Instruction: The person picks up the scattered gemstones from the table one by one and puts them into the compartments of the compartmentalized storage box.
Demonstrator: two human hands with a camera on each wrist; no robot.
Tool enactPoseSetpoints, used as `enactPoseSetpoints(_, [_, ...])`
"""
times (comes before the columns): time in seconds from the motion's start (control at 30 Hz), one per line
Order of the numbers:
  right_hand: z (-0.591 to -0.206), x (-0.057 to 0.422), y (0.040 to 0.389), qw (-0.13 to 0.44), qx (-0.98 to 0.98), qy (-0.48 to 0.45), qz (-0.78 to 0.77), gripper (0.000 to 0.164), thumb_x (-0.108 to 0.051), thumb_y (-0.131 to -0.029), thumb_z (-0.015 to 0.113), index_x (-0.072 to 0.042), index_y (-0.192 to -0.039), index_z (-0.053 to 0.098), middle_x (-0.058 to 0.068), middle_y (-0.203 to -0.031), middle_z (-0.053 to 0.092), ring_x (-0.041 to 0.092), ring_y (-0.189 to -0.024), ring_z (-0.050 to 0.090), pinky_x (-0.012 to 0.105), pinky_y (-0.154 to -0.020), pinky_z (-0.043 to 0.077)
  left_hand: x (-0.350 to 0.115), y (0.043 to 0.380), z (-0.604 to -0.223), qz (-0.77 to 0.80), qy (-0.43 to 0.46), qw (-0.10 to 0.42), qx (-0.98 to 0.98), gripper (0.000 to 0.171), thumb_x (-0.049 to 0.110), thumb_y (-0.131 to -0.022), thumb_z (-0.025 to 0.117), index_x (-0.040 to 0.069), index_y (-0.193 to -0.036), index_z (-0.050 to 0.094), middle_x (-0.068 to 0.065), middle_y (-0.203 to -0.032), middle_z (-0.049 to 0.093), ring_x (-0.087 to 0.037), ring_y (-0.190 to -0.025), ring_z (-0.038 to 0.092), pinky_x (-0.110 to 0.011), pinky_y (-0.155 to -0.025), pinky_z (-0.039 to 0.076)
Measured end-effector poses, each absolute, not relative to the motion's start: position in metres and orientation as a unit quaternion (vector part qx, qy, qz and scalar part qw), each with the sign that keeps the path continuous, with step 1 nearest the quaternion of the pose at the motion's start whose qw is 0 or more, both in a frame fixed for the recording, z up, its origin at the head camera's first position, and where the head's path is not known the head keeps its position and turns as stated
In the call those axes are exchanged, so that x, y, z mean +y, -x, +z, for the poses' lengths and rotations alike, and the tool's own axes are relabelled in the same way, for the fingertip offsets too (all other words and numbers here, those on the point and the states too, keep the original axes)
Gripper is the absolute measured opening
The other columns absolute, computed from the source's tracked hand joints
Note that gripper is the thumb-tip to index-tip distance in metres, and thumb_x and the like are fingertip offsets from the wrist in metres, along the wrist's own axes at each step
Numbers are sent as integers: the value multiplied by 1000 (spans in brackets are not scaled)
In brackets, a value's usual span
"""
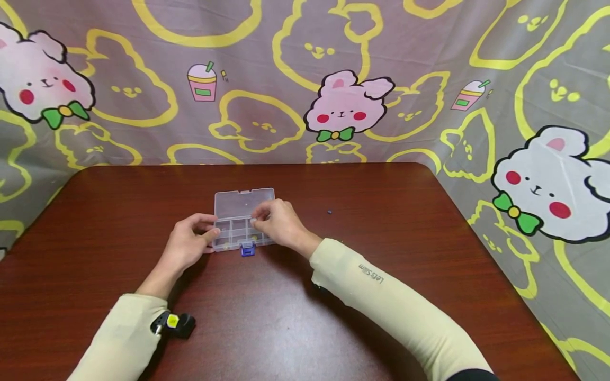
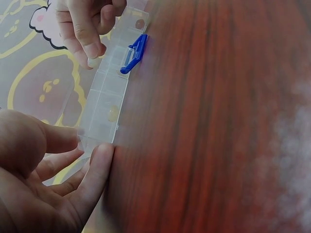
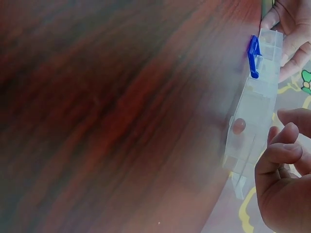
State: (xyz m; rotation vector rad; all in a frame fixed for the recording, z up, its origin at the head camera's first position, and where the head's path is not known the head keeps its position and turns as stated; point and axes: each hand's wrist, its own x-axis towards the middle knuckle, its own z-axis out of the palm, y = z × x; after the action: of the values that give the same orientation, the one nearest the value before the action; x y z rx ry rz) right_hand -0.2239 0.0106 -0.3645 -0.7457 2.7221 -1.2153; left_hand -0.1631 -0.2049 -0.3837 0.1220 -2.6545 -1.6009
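Note:
A clear plastic compartment box sits on the table, its lid raised at the back and a blue latch at its front. My left hand holds the box's left end, thumb on the near corner. Over the right compartments, my right hand has its fingers bent, pinching a small pale piece at the fingertips. Through the front wall show a yellowish piece near the left end and a reddish-brown oval piece near the right end.
A tiny dark blue piece lies on the brown table to the right of the box. Behind the table hangs a patterned cloth, which also runs down the right side.

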Motion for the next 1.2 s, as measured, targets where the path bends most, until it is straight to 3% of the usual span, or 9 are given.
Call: enactPoseSetpoints(1.2, [-367, 46, 218, 29, 876, 238, -419, 7, -7, -90, 74, -7, -97, 76, -2, -80, 69, 12, -71, 64, 20, -64, 51, -203, 160, -384, -495, -39, 16, -868, 34, 3, -99, 61, -6, -131, 56, -26, -109, 60, -23, -76, 63, -26, -62, 61])
